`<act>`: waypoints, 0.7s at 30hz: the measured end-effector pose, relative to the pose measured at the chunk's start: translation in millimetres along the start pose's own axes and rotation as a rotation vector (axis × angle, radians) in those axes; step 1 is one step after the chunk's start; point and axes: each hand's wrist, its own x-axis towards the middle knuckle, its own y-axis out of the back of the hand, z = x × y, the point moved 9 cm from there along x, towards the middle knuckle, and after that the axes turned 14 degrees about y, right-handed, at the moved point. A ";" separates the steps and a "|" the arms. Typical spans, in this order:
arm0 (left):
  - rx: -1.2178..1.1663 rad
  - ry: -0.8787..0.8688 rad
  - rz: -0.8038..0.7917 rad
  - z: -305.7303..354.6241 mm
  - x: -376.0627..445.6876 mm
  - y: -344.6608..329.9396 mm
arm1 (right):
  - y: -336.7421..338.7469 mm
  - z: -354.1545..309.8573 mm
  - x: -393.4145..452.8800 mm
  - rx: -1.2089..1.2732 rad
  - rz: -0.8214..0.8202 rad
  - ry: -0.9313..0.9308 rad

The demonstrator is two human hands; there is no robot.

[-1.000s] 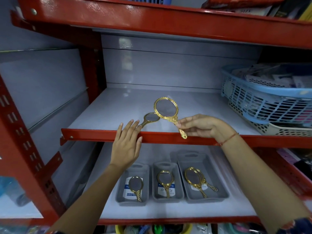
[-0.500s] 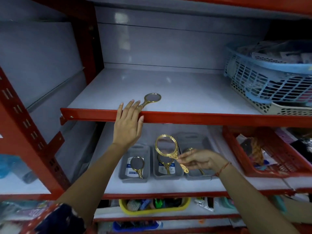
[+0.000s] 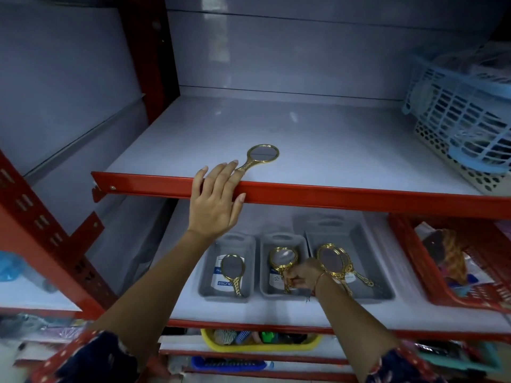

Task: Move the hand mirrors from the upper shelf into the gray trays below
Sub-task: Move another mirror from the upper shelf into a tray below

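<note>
One gold-rimmed hand mirror (image 3: pixel 262 153) lies on the white upper shelf (image 3: pixel 318 150) near its red front edge. My left hand (image 3: pixel 215 200) rests flat over that edge, fingertips touching the mirror's handle. On the shelf below stand three gray trays. The left tray (image 3: pixel 206 283) holds one mirror (image 3: pixel 233 268). My right hand (image 3: pixel 302 275) is down in the middle tray (image 3: pixel 282 239), closed on the handle of a gold mirror (image 3: pixel 283 257). The wider right tray (image 3: pixel 367 258) holds two overlapping mirrors (image 3: pixel 333 261).
A blue mesh basket (image 3: pixel 459 106) stacked on a cream one fills the upper shelf's right end. A red basket (image 3: pixel 409 261) of goods sits right of the trays. Red uprights (image 3: pixel 36 233) stand at left. A yellow bin (image 3: pixel 260 348) shows on the shelf underneath.
My right hand carried the gold mirror from in front of the upper shelf down into the middle gray tray. My left hand stayed on the shelf edge. The view tilted downward.
</note>
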 end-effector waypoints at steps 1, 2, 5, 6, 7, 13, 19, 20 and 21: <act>0.008 0.004 0.031 0.3 -0.4 -1.1 | 1.2 2.0 3.7 -0.022 0.012 0.003; 0.007 0.003 0.059 -0.4 -1.0 -2.2 | 2.3 3.6 6.1 -0.059 0.023 0.009; 0.020 -0.002 0.110 -2.0 -3.2 -4.4 | 6.8 7.8 15.4 -0.227 0.060 0.052; 0.024 -0.005 0.120 -1.8 -3.4 -4.6 | 7.3 8.7 17.6 -0.280 0.065 0.066; 0.022 -0.007 0.126 -1.9 -3.7 -5.0 | 7.6 7.7 17.4 -0.310 0.082 0.079; 0.025 -0.013 0.125 -1.9 -4.2 -5.8 | 5.2 -9.5 12.0 -0.492 0.100 0.164; 0.026 0.001 0.074 -2.6 -3.2 -6.3 | 14.7 -44.0 -4.6 -0.508 0.061 0.271; 0.024 0.004 0.062 -2.5 -3.3 -5.8 | 15.1 -51.4 -11.5 -0.500 0.028 0.282; 0.021 0.009 0.043 -2.5 -3.6 -5.5 | 14.9 -60.4 -20.9 -0.485 -0.001 0.295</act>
